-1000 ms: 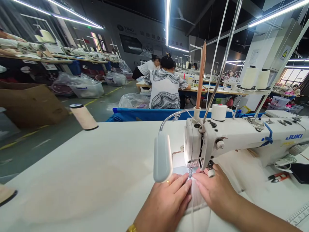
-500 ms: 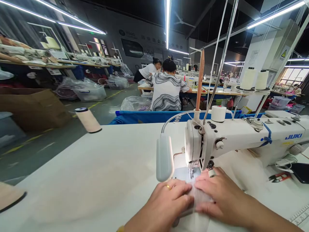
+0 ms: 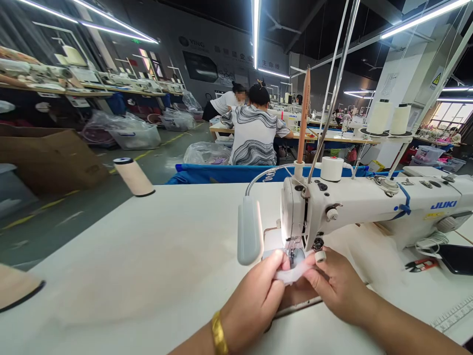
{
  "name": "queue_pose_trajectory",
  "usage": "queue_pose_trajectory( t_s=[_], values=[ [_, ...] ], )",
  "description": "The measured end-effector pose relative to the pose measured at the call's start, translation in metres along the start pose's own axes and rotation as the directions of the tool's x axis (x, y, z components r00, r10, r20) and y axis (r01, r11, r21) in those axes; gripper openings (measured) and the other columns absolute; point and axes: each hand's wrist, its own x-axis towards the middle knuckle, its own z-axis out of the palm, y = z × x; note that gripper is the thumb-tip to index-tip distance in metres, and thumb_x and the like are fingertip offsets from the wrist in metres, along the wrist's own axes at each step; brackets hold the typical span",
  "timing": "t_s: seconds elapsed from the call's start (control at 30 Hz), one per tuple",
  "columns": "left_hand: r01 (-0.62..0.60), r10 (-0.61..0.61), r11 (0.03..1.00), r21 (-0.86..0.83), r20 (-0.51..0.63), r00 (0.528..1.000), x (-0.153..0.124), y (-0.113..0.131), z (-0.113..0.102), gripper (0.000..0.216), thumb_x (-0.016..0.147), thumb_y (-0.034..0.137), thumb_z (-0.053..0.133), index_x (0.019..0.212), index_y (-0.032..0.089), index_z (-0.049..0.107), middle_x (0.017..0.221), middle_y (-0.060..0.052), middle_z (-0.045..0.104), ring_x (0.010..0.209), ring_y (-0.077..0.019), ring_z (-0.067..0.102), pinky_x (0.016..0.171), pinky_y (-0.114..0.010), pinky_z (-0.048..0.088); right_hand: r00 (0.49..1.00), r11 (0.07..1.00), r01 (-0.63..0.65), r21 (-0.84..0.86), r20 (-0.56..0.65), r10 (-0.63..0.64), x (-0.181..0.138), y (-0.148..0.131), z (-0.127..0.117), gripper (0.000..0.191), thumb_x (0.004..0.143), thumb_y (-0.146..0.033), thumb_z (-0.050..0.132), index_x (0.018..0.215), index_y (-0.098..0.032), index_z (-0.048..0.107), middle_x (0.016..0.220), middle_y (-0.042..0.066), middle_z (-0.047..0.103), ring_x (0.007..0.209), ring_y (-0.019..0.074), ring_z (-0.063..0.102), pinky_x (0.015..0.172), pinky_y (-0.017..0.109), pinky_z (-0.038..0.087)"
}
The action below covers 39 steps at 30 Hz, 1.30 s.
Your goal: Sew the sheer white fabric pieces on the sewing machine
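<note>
My left hand [image 3: 256, 301] and my right hand [image 3: 334, 286] meet just in front of the needle of a white JUKI sewing machine [image 3: 369, 204]. Both pinch a small piece of white sheer fabric [image 3: 293, 273], lifted a little off the machine bed under the presser foot. The left wrist wears a gold bangle. The right thumb carries a pale thimble-like ring. A grey gooseneck lamp [image 3: 249, 229] hangs just left of the needle.
The white sewing table [image 3: 148, 256] spreads to the left, with a cream thread cone [image 3: 133, 176] at its far edge. Red snips [image 3: 421, 265] and a dark phone [image 3: 456, 259] lie at the right. Two people sit at tables beyond a blue bin [image 3: 229, 173].
My hands lay flat on the fabric, guiding it under the needle. Now both have closed into pinches and lifted the bunched fabric at the presser foot.
</note>
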Motion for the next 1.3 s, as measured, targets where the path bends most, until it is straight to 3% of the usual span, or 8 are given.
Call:
queue_pose_trajectory(
  t_s=[0.13,0.4,0.53,0.67,0.8,0.93,1.1,1.3],
  values=[
    [0.074,-0.073,0.997,-0.016,0.047,0.996,0.005,-0.007,0.003,0.018,0.074,0.012,0.045,0.081,0.023,0.057,0.08,-0.001,0.063,0.07,-0.0195,0.062,0.061,-0.028,0.051,0.995,0.995,-0.068,0.069,-0.072,0.073,0.003,-0.001,0.005,0.021,0.109,-0.028,0.046,0.094,-0.024,0.061,0.089,0.001,0.07,0.082,0.0197,0.067,0.075,0.029,0.05],
    [-0.062,0.064,0.996,-0.064,0.031,0.997,0.006,-0.003,0.001,0.03,0.093,0.018,0.051,0.065,0.021,0.059,0.072,-0.001,0.057,0.063,-0.014,0.057,0.055,-0.022,0.046,0.996,0.997,-0.062,0.045,-0.064,0.064,0.001,-0.001,0.004,0.023,0.11,-0.027,0.042,0.099,-0.024,0.062,0.095,0.004,0.072,0.085,0.0206,0.067,0.076,0.03,0.049],
    [-0.26,0.261,0.965,0.03,-0.034,0.965,-0.002,-0.001,0.003,0.033,0.098,0.019,0.055,0.067,0.021,0.066,0.072,-0.001,0.059,0.064,-0.0146,0.056,0.055,-0.023,0.043,0.992,0.99,0.098,-0.103,0.091,-0.089,-0.003,-0.001,-0.003,0.028,0.112,-0.027,0.041,0.09,-0.024,0.058,0.082,0.0,0.068,0.075,0.0193,0.061,0.074,0.031,0.045],
    [-0.371,0.384,0.904,0.212,-0.021,0.923,-0.02,0.002,0.005,0.032,0.092,0.006,0.049,0.075,0.021,0.071,0.074,-0.003,0.061,0.067,-0.0174,0.056,0.057,-0.026,0.039,0.924,0.942,0.273,-0.195,0.325,-0.201,-0.009,-0.003,-0.008,0.026,0.11,-0.029,0.051,0.084,-0.023,0.053,0.079,-0.001,0.067,0.073,0.0172,0.059,0.075,0.031,0.041],
    [-0.374,0.39,0.886,0.273,-0.002,0.921,-0.028,0.005,0.002,0.034,0.084,-0.004,0.044,0.076,0.02,0.067,0.076,-0.002,0.063,0.067,-0.0169,0.056,0.056,-0.025,0.038,0.909,0.934,0.254,-0.252,0.392,-0.141,-0.01,-0.004,-0.01,0.024,0.106,-0.026,0.056,0.082,-0.023,0.053,0.079,-0.002,0.066,0.073,0.0164,0.059,0.076,0.031,0.041],
    [-0.376,0.393,0.887,0.269,-0.01,0.919,-0.025,0.001,0.002,0.037,0.082,-0.005,0.043,0.083,0.021,0.069,0.078,-0.002,0.064,0.068,-0.0175,0.057,0.058,-0.026,0.039,0.92,0.916,0.26,-0.306,0.367,-0.139,-0.009,-0.003,-0.008,0.02,0.106,-0.025,0.056,0.086,-0.023,0.056,0.082,-0.002,0.068,0.077,0.0179,0.061,0.075,0.032,0.04],
    [-0.358,0.376,0.887,0.292,-0.004,0.927,-0.018,-0.008,0.003,0.033,0.09,0.001,0.046,0.075,0.02,0.068,0.074,-0.003,0.061,0.067,-0.0184,0.055,0.058,-0.027,0.037,0.933,0.89,0.266,-0.371,0.33,-0.141,-0.007,0.002,-0.003,0.023,0.108,-0.021,0.049,0.087,-0.023,0.056,0.081,0.0,0.068,0.073,0.0192,0.059,0.074,0.034,0.039],
    [-0.301,0.298,0.908,0.293,0.055,0.953,-0.01,-0.013,0.001,0.037,0.1,0.01,0.042,0.082,0.02,0.073,0.079,-0.005,0.063,0.068,-0.0197,0.058,0.058,-0.029,0.041,0.951,0.902,0.203,-0.38,0.295,-0.089,-0.007,0.011,0.002,0.021,0.105,-0.019,0.048,0.086,-0.024,0.051,0.079,0.0,0.064,0.072,0.0206,0.055,0.072,0.033,0.039]
  ],
)
